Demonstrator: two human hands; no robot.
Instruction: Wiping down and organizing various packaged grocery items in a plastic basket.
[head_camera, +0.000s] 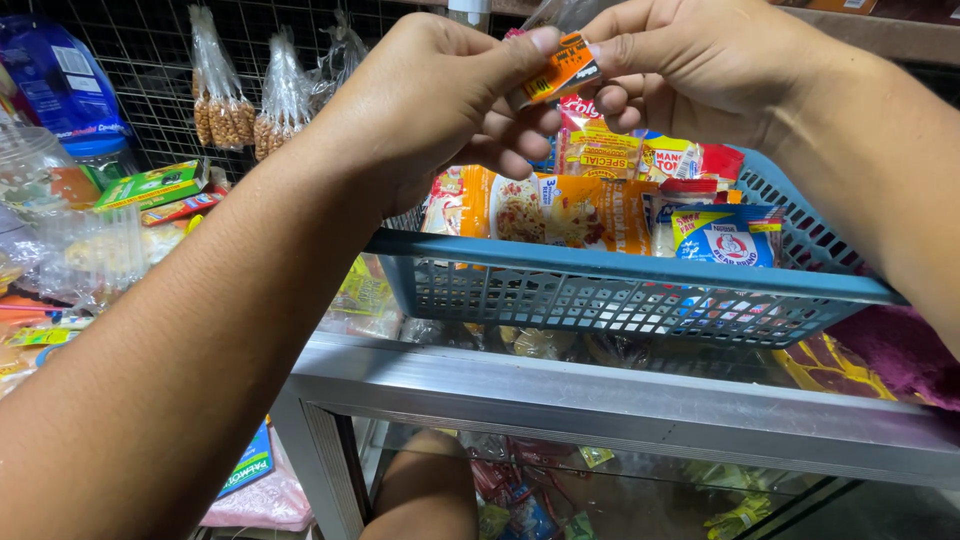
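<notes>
I see a glass display bench (620, 400) with a metal frame filling the lower half of the view, packets dimly visible under its top. On it sits a blue plastic basket (620, 290) with slotted walls, packed with upright food sachets (570, 210) in orange, yellow, red and blue. Behind, at upper left, a dark wire grid (150, 90) carries small clear bags of brown nuts (222, 110), and below those lies a heap of clear wrappers and a green box (150, 185).

My two forearms come in from the left and right edges and meet above the basket's back rim. My left hand (430, 100) is closed, thumb and forefinger pinching the left edge of a small orange sachet (560, 70). My right hand (690, 65) is closed too, its fingertips gripping the same sachet on its right side. So the sachet is held between both hands, in the air, tilted, just above the packets standing in the basket and clear of them. A bit of clear film shows above it, near the top edge.
</notes>
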